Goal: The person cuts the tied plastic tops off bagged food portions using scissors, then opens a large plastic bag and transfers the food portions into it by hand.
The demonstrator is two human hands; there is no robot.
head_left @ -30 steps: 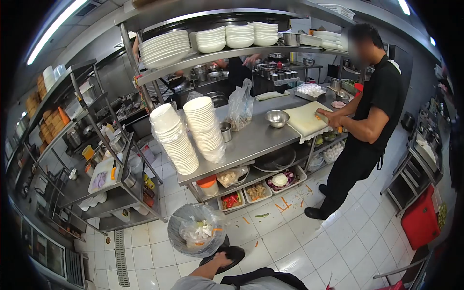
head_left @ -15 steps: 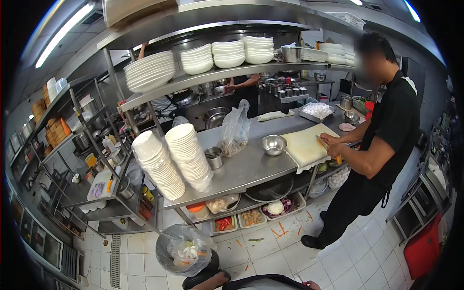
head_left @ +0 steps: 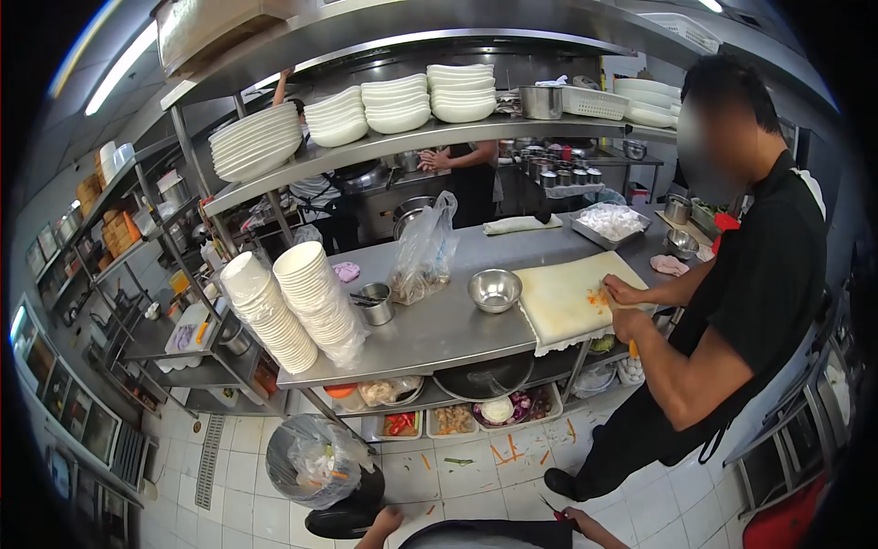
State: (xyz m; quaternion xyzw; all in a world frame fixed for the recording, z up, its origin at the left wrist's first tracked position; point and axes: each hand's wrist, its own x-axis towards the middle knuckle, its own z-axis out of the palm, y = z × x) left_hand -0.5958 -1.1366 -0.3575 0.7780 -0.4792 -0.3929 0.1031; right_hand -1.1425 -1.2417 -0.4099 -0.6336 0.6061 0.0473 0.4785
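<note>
My left hand (head_left: 389, 519) is low in the view beside the bin, its fingers looking curled in, with no object showing in it. At the bottom right, my right hand (head_left: 576, 519) is closed on a small red-handled tool (head_left: 559, 514). That tool has a thin dark tip pointing up and left; its exact kind is too small to make out. Nearest to my left hand stands a black waste bin (head_left: 358, 505) with a clear bag (head_left: 320, 468) of scraps. Carrot strips (head_left: 505, 450) and a green piece (head_left: 457, 461) lie scattered on the tiles in front of me.
A co-worker (head_left: 722, 265) cuts something orange at the cutting board (head_left: 572, 284) on the steel counter (head_left: 430, 334). A steel bowl (head_left: 495, 291), a plastic bag (head_left: 422, 265) and stacked white containers (head_left: 315, 302) stand there too. Vegetable tubs (head_left: 453, 421) sit underneath. Plates (head_left: 256, 142) fill the shelf above.
My view has shifted, so the counter and bin sit further left. Both my hands now show at the bottom, with the red-handled tool plainer in my right one. The co-worker's hands have moved over the board.
</note>
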